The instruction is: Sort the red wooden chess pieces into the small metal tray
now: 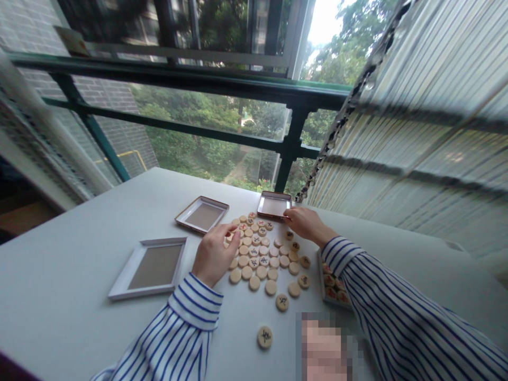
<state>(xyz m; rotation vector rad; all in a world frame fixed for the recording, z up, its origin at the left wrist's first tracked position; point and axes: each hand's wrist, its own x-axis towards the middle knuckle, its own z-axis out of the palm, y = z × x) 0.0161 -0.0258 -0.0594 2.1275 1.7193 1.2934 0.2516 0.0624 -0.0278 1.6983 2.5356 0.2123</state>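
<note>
Discs partly hidden behind left hand, grip slightly spread; right hand at tray, grip unclear.

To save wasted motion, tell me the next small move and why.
Probably turn over the blank piece near the left hand: it shows no mark, while the marked piece closest to the camera does. The left hand seems better placed, since the right hand is at the corner of a box.

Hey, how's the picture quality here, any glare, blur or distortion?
In the head view, sky is washed out; curtain looks stretched toward the right edge; nearest disc shows a bold character, far discs look softer; pixelated patch hides detail below.
</note>
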